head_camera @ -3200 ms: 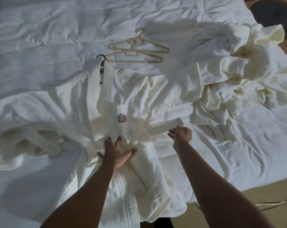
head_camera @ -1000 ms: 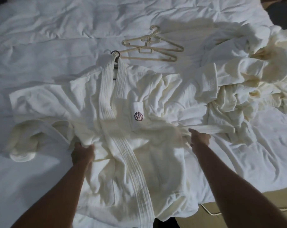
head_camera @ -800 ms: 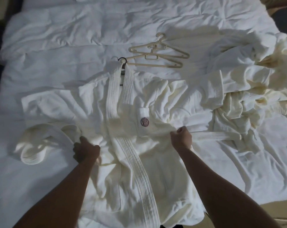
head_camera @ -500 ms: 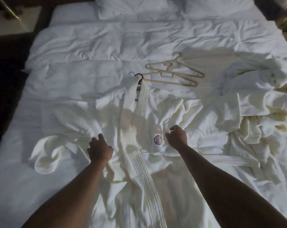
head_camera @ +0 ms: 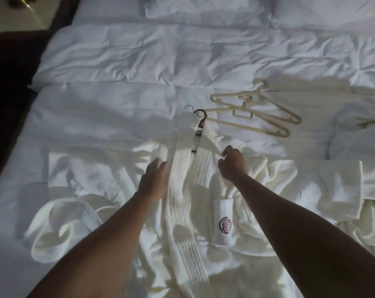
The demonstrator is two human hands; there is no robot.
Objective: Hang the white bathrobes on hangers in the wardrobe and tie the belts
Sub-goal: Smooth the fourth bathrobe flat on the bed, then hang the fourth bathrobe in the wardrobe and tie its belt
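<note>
Bathrobe (head_camera: 203,211) lies flat at frame centre on the bed (head_camera: 117,61), its dark hanger hook (head_camera: 200,114) protruding above the collar. Fabric is soft, bulky, limp; lift by hook. Left hand (head_camera: 153,179) rests open beside the collar band; right hand (head_camera: 232,163) pinches the lapel. Spare hangers (head_camera: 257,112) lie upper right.

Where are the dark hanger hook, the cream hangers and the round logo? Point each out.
dark hanger hook (head_camera: 200,114), head view, on the curved top of the hook.
cream hangers (head_camera: 274,109), head view, on a sloping arm.
round logo (head_camera: 224,225), head view, on the emblem's middle.
</note>
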